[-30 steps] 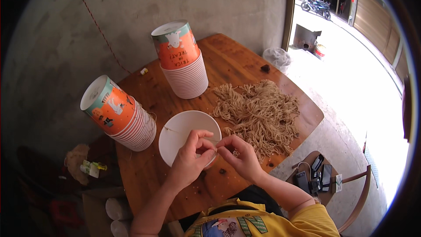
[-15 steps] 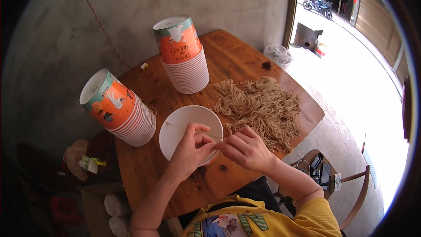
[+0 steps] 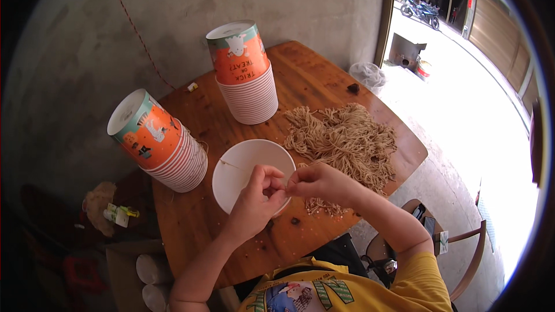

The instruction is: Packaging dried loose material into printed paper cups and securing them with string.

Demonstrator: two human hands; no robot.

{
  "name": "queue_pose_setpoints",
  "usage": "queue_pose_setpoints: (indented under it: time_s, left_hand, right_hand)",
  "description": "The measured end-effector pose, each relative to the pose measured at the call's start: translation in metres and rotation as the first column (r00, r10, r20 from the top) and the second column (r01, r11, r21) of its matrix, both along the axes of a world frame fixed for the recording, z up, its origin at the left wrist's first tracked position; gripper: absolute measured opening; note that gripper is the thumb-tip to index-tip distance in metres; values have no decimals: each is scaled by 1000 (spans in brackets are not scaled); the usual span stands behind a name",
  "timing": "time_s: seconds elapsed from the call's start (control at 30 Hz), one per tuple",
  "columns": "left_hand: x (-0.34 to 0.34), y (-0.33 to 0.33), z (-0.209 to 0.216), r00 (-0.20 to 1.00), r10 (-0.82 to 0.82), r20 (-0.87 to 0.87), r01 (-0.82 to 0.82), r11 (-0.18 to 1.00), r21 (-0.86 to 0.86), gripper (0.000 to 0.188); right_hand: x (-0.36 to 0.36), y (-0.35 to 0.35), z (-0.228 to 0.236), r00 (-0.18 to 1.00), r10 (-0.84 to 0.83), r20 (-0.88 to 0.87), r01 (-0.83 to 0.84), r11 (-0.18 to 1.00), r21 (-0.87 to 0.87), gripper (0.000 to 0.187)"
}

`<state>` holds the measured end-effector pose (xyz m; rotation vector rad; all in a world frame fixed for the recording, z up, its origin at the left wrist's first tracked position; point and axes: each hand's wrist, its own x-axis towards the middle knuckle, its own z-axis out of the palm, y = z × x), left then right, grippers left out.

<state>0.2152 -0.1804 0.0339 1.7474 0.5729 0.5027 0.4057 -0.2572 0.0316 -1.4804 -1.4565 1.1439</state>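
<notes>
An open paper bucket [image 3: 238,164] with a white inside stands on the table in front of me. From its far left side a thin tan string [image 3: 230,165] runs across the opening toward my hands. My left hand [image 3: 259,201] is closed over the bucket's near right part, fingers curled and thumb tip pinched on the string. Close against it, at the right rim, my right hand [image 3: 321,184] pinches the string; its fingertips hide the exact grip. A loose heap of tan strings [image 3: 347,138] lies beyond my right forearm.
Two stacks of upside-down orange and green paper buckets, the left stack [image 3: 159,141] and the back stack [image 3: 245,75], stand on the wooden table [image 3: 202,237]. A clear plastic bag [image 3: 369,75] is by the wall. A chair [image 3: 471,266] holds small items at right.
My right hand has moved slightly left and turned, bringing its fingertips up against my left hand. The string stretch between the hands has closed up. The whole view has shifted slightly.
</notes>
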Motion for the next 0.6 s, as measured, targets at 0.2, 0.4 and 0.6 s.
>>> queue_pose_setpoints:
  time_s: [0.2, 0.4, 0.6]
  left_hand:
    - [-2, 6, -6, 999, -2, 46, 9, 990, -144, 29]
    - [-1, 7, -8, 997, -6, 78, 14, 995, -96, 27]
    - [0, 8, -7, 999, -3, 45, 9, 991, -131, 27]
  right_hand:
    - [-5, -6, -12, 954, -25, -300, 51, 996, 79, 16]
    - [-13, -12, -18, 926, -226, 301, -12, 781, 624, 10]
    - [-18, -14, -24, 915, -300, 268, 56, 754, 654, 13]
